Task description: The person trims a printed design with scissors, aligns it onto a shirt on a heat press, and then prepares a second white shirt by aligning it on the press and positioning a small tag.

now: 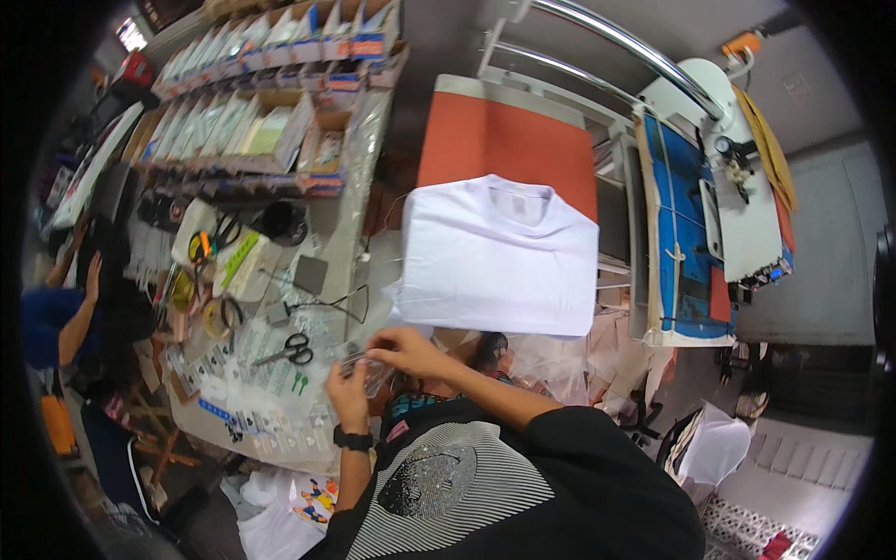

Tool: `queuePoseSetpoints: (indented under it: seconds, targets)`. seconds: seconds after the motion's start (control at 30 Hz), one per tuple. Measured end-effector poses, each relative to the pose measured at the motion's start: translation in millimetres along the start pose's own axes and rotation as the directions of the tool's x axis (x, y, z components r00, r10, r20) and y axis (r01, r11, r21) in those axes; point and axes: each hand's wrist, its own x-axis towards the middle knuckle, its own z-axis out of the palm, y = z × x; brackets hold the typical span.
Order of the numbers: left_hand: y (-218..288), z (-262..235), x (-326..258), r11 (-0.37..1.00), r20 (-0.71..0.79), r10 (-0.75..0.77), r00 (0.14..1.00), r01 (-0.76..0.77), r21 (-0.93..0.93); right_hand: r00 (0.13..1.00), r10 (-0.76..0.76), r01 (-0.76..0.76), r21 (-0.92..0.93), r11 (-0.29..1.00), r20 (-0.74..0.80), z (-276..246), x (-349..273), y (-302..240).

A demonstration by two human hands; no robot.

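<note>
Close in front of my body, my left hand (348, 392), a dark watch on its wrist, pinches a small piece of clear plastic film (377, 375). My right hand (409, 353) grips the same film from the other side, thumb and fingers together. What is printed on the film, if anything, is too small to tell. Just beyond my hands a white T-shirt (495, 266) lies spread with its collar away from me, over an orange-red press pad (509, 140). Black scissors (289, 351) rest on the table to the left of my hands.
The table (331, 271) at left carries printed film sheets (271, 425), tape rolls (222, 317), a green cutter (241, 258) and boxes of filed sheets (252, 131). A heat press (691, 224) stands at right. Another person's arm (79, 322) shows at far left.
</note>
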Motion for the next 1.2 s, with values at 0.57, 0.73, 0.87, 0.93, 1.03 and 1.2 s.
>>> queuePoseSetpoints:
  seconds: [0.57, 0.73, 0.87, 0.93, 1.03, 1.2]
  targets:
    - [37, 308, 108, 0.287, 0.597, 0.605, 0.527, -0.844, 0.454, 0.671, -0.071, -0.078, -0.165, 0.983, -0.738, -292, -40, -38]
    - [43, 298, 114, 0.210, 0.676, 0.537, 0.505, -0.856, 0.472, 0.634, -0.024, -0.285, -0.262, 0.922, -0.773, -306, -13, -41]
    - [33, 297, 110, 0.187, 0.641, 0.625, 0.445, -0.883, 0.430, 0.557, -0.037, -0.424, -0.323, 0.846, -0.829, -301, -8, -44]
    - [29, 299, 110, 0.200, 0.610, 0.635, 0.474, -0.864, 0.463, 0.502, -0.009, -0.479, -0.287, 0.830, -0.865, -296, -8, -50]
    - [24, 294, 111, 0.212, 0.574, 0.629, 0.525, -0.826, 0.523, 0.508, -0.057, -0.521, -0.359, 0.774, -0.860, -282, -6, -55]
    - [22, 297, 106, 0.204, 0.511, 0.650, 0.563, -0.777, 0.596, 0.517, -0.383, -0.505, -0.634, 0.586, -0.766, -258, -28, -41]
